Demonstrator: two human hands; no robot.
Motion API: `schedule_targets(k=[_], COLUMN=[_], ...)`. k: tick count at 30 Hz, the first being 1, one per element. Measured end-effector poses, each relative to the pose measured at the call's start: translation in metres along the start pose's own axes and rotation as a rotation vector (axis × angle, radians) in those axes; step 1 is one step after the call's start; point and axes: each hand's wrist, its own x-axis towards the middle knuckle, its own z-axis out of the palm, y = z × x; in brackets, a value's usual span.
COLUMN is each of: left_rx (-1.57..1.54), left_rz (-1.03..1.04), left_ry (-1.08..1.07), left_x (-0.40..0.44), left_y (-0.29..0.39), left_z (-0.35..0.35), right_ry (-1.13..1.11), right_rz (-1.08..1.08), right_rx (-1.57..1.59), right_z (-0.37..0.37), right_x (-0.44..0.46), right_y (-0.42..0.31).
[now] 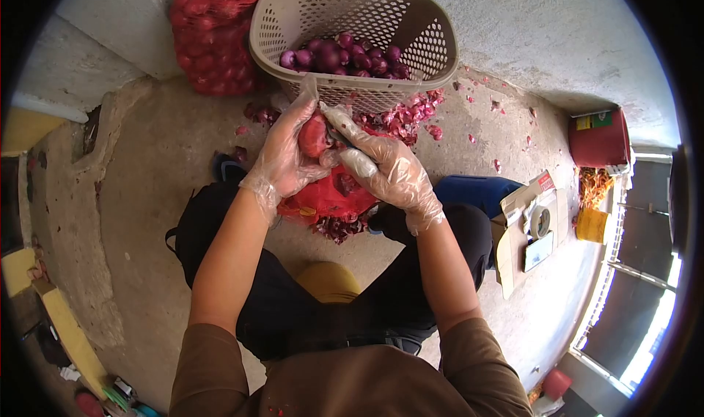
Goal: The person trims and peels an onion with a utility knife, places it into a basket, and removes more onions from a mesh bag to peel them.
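My left hand [284,153], in a clear plastic glove, is wrapped round a red onion [314,136]. Also gloved, my right hand [387,166] has its fingers closed on a small knife with a pale wrapped handle [357,162], its blade mostly hidden beside the onion. Both hands are close together above a red mesh bag [330,197] that lies between my feet. Beyond them stands a beige perforated basket [273,63] with several purple onions [345,56] inside.
A full red mesh sack [213,39] leans left of the basket. Onion skins [411,116] lie around its base. To the right are a blue container [477,192], a cardboard piece [511,252] with a tape roll [540,222], and a red bin [598,138].
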Motion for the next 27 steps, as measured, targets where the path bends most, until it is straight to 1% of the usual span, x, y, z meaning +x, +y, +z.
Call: schedule_targets(k=[2, 5, 8, 11, 14, 16, 20, 25, 27], left_rx=[-0.006, -0.017, 0.000, 0.000, 0.008, 0.015, -0.011, -0.038, -0.065], left_rz=[0.024, 0.012, 0.033, 0.070, 0.066, 0.101, 0.141, 0.087, 0.058], left_ry=[0.056, 0.015, 0.208, 0.122, 0.007, 0.035, 0.063, 0.116, 0.087], left_x=[-0.001, 0.001, 0.000, -0.002, -0.002, -0.002, 0.003, 0.001, 0.001], left_y=[0.000, 0.000, -0.002, -0.002, 0.001, 0.001, -0.002, -0.001, 0.000], left_z=[0.008, 0.005, 0.013, 0.015, 0.008, 0.007, 0.003, 0.001, -0.006], right_ry=[-0.004, 0.045, 0.110, 0.145, 0.083, 0.122, 0.181, 0.239, 0.264], right_rz=[0.026, -0.003, 0.031, 0.029, 0.300, 0.309, 0.256, 0.226, 0.282], right_rx=[-0.030, 0.031, 0.050, 0.000, 0.078, 0.178, 0.206, 0.269, 0.312], right_z=[-0.001, 0.000, 0.000, -0.002, -0.007, -0.007, -0.005, 0.001, 0.000], right_x=[0.000, -0.001, -0.001, -0.001, -0.001, -0.002, -0.001, 0.000, 0.000], right_y=[0.000, 0.000, 0.004, 0.003, -0.010, -0.010, -0.007, 0.002, 0.002])
